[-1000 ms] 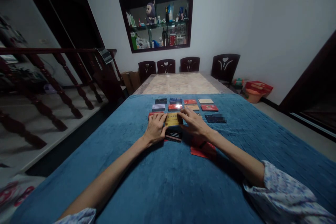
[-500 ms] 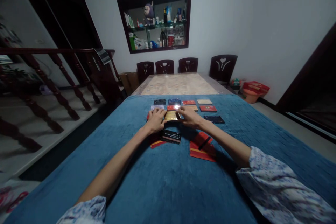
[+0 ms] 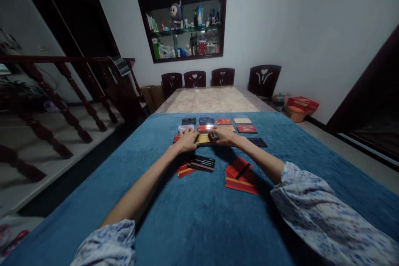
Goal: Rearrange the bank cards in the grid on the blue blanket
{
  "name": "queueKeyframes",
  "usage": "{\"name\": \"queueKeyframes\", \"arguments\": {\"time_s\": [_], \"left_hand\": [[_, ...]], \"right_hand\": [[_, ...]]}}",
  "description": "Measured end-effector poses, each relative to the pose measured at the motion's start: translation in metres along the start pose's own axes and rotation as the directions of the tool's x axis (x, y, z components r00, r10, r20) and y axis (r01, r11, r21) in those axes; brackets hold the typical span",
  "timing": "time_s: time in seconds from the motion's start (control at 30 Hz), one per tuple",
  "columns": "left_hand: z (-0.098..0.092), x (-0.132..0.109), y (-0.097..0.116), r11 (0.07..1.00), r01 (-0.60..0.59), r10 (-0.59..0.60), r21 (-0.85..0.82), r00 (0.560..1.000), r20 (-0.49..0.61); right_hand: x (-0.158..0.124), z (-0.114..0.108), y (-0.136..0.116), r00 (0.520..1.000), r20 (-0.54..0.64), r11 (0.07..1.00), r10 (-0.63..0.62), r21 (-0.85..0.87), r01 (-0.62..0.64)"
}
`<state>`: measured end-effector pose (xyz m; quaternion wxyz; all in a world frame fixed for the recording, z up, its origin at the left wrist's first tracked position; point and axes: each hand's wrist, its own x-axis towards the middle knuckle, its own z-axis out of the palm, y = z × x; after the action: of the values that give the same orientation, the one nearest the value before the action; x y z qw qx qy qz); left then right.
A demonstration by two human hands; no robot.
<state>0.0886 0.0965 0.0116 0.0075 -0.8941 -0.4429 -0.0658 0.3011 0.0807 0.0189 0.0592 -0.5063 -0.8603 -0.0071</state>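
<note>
We see the blue cloth (image 3: pixel 193 220) covering the near part of the surface, its far edge just beyond the card rows, with the bare patterned tabletop (image 3: pixel 215 99) past it. Open cloth spreads broadly toward the left, right and near edges; around our hands the room is tighter. Just beyond them sit a red pile with a bright glare (image 3: pixel 203 128) and a lilac pile (image 3: pixel 183 127); toward the near edge lie a black card (image 3: pixel 202 163) overlapping red cards and, farther right, a fan of red cards (image 3: pixel 238 183).

The gold card (image 3: pixel 205 138) lies between our hands, nearer the far edge than the near one. It looks shiny yellow, with darker marks too small for us to read and a dark strip along its near side. It lies roughly flat, its long axis running left to right, nearly parallel to the far edge.

Our left hand (image 3: pixel 188 139) is nearly closed, thumb and fingertips at the card's left end; our right hand (image 3: pixel 225 136) has its bent fingers closed on the right end.
</note>
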Motion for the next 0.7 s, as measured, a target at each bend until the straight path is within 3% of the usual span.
{"name": "queueKeyframes", "arguments": {"time_s": [0.37, 0.7], "left_hand": [[-0.0006, -0.0005, 0.0016, 1.000, 0.006, -0.008, 0.028, 0.997, 0.071], [0.0027, -0.0046, 0.0007, 1.000, -0.020, 0.019, 0.010, 0.999, 0.029]], "right_hand": [[0.0061, 0.0019, 0.0015, 0.998, 0.068, 0.998, -0.016, 0.056, 0.012], [0.0071, -0.0020, 0.0000, 0.995, 0.084, 0.997, -0.045, 0.067, 0.039]]}}
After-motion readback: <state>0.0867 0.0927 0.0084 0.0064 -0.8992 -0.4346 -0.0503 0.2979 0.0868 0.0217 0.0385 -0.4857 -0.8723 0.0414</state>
